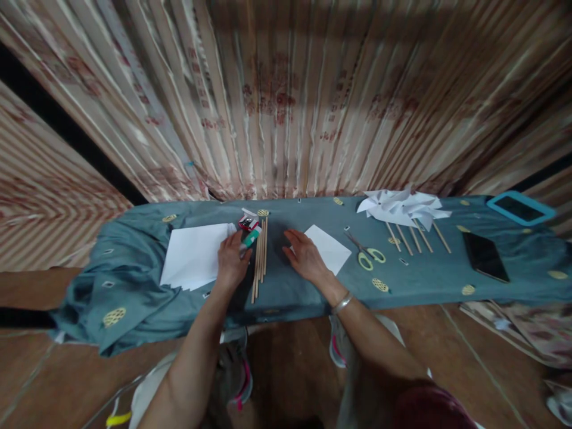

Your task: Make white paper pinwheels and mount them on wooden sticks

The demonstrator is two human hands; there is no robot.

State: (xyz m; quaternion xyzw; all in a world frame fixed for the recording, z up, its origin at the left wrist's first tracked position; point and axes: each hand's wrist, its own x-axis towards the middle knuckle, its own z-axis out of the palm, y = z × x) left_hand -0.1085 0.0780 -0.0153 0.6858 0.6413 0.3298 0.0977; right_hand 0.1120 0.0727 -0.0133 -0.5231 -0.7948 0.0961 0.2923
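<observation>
My left hand [232, 259] rests at the right edge of a stack of white paper sheets [194, 253], thumb apart from the fingers. A green-and-white tube-like object [251, 238] lies by its fingertips; whether they touch it I cannot tell. Several thin wooden sticks [261, 259] lie side by side just right of this hand. My right hand [306, 255], a bracelet on its wrist, is open with fingers spread. Partly under it sits a white paper square [329, 249], turned cornerwise. Scissors [366, 253] with pale green handles lie to the right of that paper.
A small red-edged box [248, 222] stands behind the green object. Several white paper pinwheels [402, 207] on sticks lie at the back right. Farther right are a dark phone [485, 256] and a blue-framed device [521, 208]. A patterned curtain [286, 107] hangs behind the cloth-covered table [308, 304].
</observation>
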